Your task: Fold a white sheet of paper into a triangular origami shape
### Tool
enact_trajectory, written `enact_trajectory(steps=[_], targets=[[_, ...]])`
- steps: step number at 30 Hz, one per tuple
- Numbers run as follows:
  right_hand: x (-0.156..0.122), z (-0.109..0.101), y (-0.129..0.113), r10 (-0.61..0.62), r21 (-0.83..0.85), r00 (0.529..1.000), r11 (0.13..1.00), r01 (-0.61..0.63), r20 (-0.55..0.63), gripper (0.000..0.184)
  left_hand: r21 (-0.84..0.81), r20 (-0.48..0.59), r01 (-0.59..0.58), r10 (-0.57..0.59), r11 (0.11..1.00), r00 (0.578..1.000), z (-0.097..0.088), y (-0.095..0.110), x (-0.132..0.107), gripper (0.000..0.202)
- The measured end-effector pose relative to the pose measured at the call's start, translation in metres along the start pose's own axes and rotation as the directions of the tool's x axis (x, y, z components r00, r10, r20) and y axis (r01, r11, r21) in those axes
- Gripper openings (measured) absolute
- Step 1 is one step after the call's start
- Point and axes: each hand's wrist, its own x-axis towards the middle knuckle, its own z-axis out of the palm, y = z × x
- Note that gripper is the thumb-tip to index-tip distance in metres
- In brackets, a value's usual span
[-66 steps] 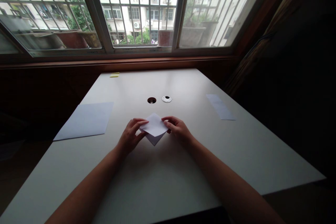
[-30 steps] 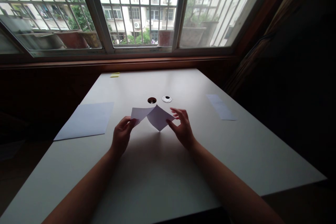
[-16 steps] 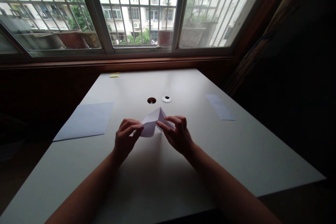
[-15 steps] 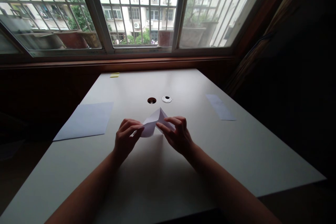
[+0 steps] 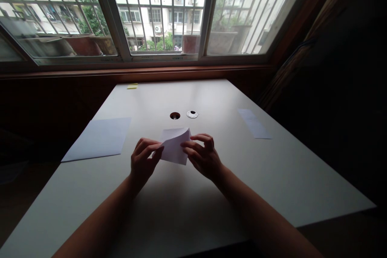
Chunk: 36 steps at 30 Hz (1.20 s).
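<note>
- Your left hand [image 5: 145, 158] is clamped on the left corner of the folded white paper [image 5: 174, 151], thumb in front and fingers above, probably to steady it.
- Your right hand [image 5: 205, 155] has fingertips on the paper's near face by the right edge; you spread them over the flap, perhaps to control its curve. Whether they pinch it, I cannot tell.
- The paper is between your hands, tilted and seemingly just above the bench [image 5: 217, 107], which would let both layers be reached.
- Its near flap bows away from the layer behind, likely from your grip at both sides.
- The large white sheet [image 5: 98, 139] lies left and the paper strip [image 5: 254, 124] right, well apart from your hands, presumably out of their way.
</note>
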Motion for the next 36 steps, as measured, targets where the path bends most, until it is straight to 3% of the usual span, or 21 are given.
enact_trajectory(steps=[4, 7, 13, 16, 20, 22, 26, 29, 33, 36], targets=[[-0.002, 0.002, 0.001, -0.015, -0.011, 0.999, 1.0, 0.015, -0.033, 0.03, -0.008, -0.07, 0.15, -0.15, 0.989, 0.986, 0.0, -0.002, -0.001, 0.004], [-0.002, 0.004, 0.001, -0.074, -0.008, 0.994, 0.997, 0.074, -0.077, 0.029, -0.042, -0.129, 0.262, -0.265, 0.964, 0.956, 0.001, -0.002, 0.002, 0.01], [0.001, 0.004, -0.003, -0.188, 0.078, 0.982, 0.979, 0.189, -0.018, 0.021, -0.049, -0.239, 0.401, -0.401, 0.915, 0.884, 0.0, -0.008, 0.005, 0.019], [0.004, 0.004, -0.005, -0.223, 0.139, 0.974, 0.966, 0.216, 0.034, 0.016, -0.091, -0.202, 0.542, -0.548, 0.836, 0.812, 0.003, -0.02, 0.001, 0.02], [0.005, 0.007, -0.004, -0.215, 0.222, 0.97, 0.957, 0.186, 0.11, 0.013, -0.209, -0.065, 0.725, -0.749, 0.657, 0.66, 0.007, -0.038, -0.005, 0.027], [0.003, 0.009, -0.002, -0.19, 0.264, 0.97, 0.953, 0.146, 0.15, 0.011, -0.23, -0.01, 0.757, -0.78, 0.611, 0.626, 0.008, -0.044, -0.007, 0.029], [-0.001, 0.014, 0.003, -0.171, 0.374, 0.958, 0.924, 0.075, 0.232, 0.011, -0.203, -0.025, 0.763, -0.782, 0.614, 0.623, 0.011, -0.048, -0.009, 0.048], [-0.002, 0.015, 0.005, -0.151, 0.411, 0.934, 0.912, 0.006, 0.323, 0.034, -0.148, 0.016, 0.754, -0.76, 0.64, 0.649, 0.01, -0.047, -0.009, 0.064], [-0.003, 0.014, 0.007, -0.084, 0.374, 0.9, 0.923, -0.092, 0.428, 0.071, 0.061, 0.021, 0.687, -0.689, 0.724, 0.724, 0.005, -0.049, -0.007, 0.056], [-0.006, 0.014, 0.012, -0.046, 0.336, 0.868, 0.931, -0.143, 0.495, 0.081, 0.206, 0.071, 0.652, -0.676, 0.73, 0.734, 0.001, -0.052, -0.004, 0.046]])
